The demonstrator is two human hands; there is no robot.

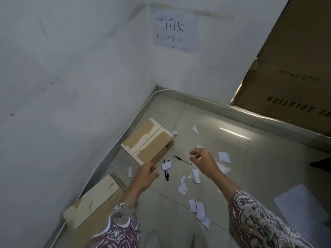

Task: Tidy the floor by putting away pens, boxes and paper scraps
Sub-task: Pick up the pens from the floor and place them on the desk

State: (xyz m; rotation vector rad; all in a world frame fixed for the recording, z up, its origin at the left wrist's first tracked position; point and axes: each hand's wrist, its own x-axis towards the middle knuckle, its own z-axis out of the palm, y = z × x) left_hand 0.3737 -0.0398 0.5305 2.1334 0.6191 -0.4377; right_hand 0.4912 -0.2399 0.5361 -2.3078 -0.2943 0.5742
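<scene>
Neither hand held anything: the left hand (146, 174) hung with fingers loosely curled, and the right hand (203, 161) hovered with fingers bent, thumb and forefinger near each other but empty. Both arms, in patterned sleeves (258, 219), reached forward and down over the tiled floor (232, 140). Just beyond the left hand stood a taped cardboard box (148, 142), closed, near the wall. A second flat box (93, 199) lay along the wall. Two black pens (167, 171) lay between the hands, a third pen (181, 159) beside the right fingers. Paper scraps (182, 187) were scattered around.
</scene>
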